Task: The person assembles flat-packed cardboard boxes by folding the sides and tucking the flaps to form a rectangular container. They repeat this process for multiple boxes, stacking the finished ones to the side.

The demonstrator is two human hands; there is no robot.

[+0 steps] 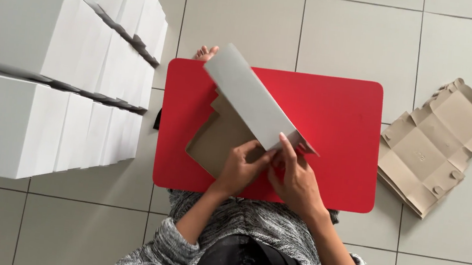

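Cardboard box blank, half folded with one white panel tilted up, sits on the red table just beyond my lap, my left hand and right hand pinching its near corner together, finished white boxes stacked far left, flat blanks lying right.
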